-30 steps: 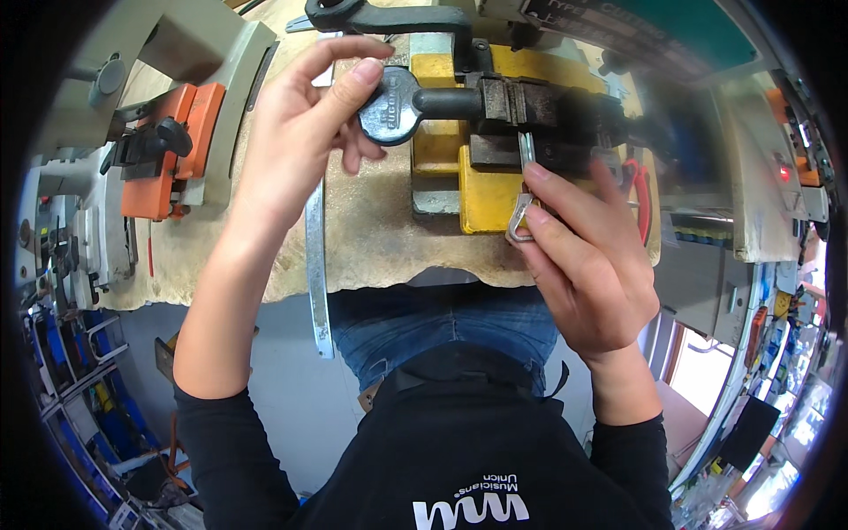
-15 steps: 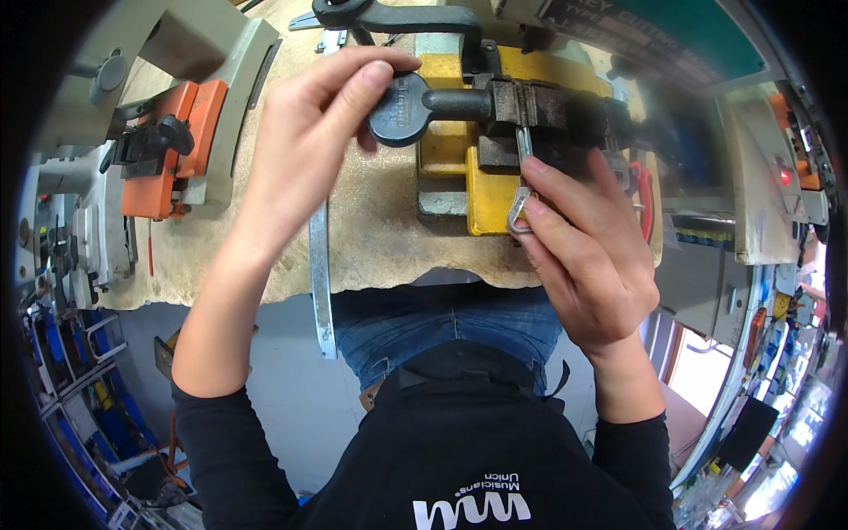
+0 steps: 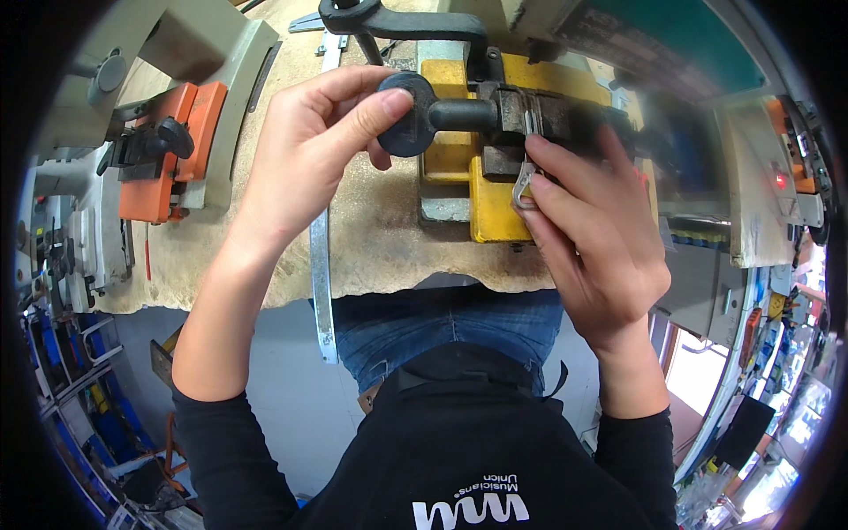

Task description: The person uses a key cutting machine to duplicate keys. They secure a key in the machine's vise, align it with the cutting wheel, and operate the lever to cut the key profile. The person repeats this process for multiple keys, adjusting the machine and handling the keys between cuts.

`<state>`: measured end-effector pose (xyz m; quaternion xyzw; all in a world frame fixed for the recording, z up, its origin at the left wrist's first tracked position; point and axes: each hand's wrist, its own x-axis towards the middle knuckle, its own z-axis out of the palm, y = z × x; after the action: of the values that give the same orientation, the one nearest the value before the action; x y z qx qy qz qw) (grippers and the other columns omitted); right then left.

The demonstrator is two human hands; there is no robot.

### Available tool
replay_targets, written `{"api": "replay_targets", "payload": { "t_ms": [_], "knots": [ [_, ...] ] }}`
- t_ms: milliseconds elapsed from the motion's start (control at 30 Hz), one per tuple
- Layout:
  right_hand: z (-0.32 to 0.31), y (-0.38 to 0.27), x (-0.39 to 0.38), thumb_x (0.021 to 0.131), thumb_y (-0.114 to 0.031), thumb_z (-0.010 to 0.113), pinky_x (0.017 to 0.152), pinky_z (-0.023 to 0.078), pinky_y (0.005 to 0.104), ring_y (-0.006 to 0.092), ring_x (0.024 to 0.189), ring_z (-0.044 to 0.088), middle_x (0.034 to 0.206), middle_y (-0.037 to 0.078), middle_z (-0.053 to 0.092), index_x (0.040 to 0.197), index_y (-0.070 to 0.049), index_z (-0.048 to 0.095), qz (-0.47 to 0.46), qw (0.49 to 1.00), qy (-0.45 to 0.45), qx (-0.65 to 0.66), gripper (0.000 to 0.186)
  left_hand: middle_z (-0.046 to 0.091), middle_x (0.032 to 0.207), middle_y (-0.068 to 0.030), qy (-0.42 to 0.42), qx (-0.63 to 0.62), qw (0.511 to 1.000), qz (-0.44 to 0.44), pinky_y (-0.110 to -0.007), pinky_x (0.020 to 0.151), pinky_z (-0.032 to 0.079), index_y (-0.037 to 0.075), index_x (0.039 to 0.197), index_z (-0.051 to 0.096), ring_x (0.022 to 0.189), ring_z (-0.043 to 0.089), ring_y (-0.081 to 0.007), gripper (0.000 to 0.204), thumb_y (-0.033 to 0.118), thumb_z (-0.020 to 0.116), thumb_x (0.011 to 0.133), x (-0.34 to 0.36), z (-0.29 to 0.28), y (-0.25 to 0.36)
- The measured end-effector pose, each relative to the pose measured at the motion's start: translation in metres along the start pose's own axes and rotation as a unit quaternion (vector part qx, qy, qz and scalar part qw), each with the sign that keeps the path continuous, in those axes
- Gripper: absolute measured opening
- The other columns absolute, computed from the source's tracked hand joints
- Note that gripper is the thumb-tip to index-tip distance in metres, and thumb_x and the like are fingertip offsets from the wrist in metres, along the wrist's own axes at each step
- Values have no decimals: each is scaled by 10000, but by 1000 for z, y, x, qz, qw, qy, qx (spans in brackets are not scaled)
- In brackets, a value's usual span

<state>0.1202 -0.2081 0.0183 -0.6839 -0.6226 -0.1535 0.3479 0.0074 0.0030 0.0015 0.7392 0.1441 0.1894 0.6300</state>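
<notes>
My left hand (image 3: 322, 132) grips the round black clamp knob (image 3: 406, 119) of a key-cutting machine, thumb on its face and fingers behind it. From the knob a short black shaft runs right to the dark metal clamp jaws (image 3: 510, 115) on a yellow carriage (image 3: 501, 212). A silvery key (image 3: 523, 187) lies with its blade toward the jaws and its looped head toward me. My right hand (image 3: 596, 225) pinches the key, index finger along the blade, the other fingers and thumb at the head. How deep the blade sits in the jaws is hard to make out.
A black curved lever (image 3: 415, 22) arches over the machine's far side. Left of it a metal caliper (image 3: 323, 283) overhangs the bench edge (image 3: 389, 281). Another machine with an orange carriage (image 3: 159, 155) stands at left. At upper right is a grey-green machine housing (image 3: 662, 44).
The knob has turned under my left hand, which has shifted slightly right and down. My right hand keeps its hold on the key, its index finger farther up toward the jaws.
</notes>
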Motion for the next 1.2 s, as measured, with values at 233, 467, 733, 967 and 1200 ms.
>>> {"api": "replay_targets", "payload": {
  "t_ms": [233, 467, 733, 967, 1200],
  "knots": [
    [-10, 0, 12, 704, -44, 761, 1073, 329, 513, 299, 1026, 627, 1026, 119, 708, 943, -24, 674, -7, 992, -48, -117, 254, 660, 916, -84, 27, 270, 896, 351, -274, 655, 518, 61, 1076, 705, 771, 633, -163, 252, 103, 703, 827, 1, -6, -10],
    [-19, 3, 23, 709, -225, 802, 985, 438, 397, 251, 1082, 588, 1077, 75, 683, 1070, -35, 649, 47, 991, -84, -89, 436, 649, 840, -74, 41, 131, 976, 166, -272, 658, 515, 15, 1002, 712, 744, 631, -137, 444, 437, 615, 902, 2, -6, -13],
    [-18, 7, 26, 710, -238, 804, 867, 501, 321, 235, 1015, 607, 1088, 80, 669, 1118, -27, 644, 83, 990, -94, -68, 487, 643, 772, -82, -104, -51, 985, -126, -223, 648, 566, -35, 919, 670, 729, 652, -103, 609, 568, 633, 845, 11, -15, -8],
    [-19, 8, 26, 679, -173, 811, 876, 477, 357, 278, 1008, 604, 1094, 107, 691, 1016, -23, 669, 8, 990, -103, -99, 395, 650, 938, -91, -77, -55, 990, -103, -217, 708, 551, -36, 1078, 646, 846, 650, -120, 549, 440, 727, 817, 10, -12, -2],
    [-18, 1, 16, 716, -202, 780, 920, 451, 399, 328, 1040, 585, 1092, 114, 699, 979, -19, 672, -5, 988, -101, -117, 338, 658, 931, -86, -84, -57, 990, -98, -218, 725, 542, -27, 1070, 649, 856, 648, -112, 475, 377, 729, 831, 11, -14, -2]
  ]
}}
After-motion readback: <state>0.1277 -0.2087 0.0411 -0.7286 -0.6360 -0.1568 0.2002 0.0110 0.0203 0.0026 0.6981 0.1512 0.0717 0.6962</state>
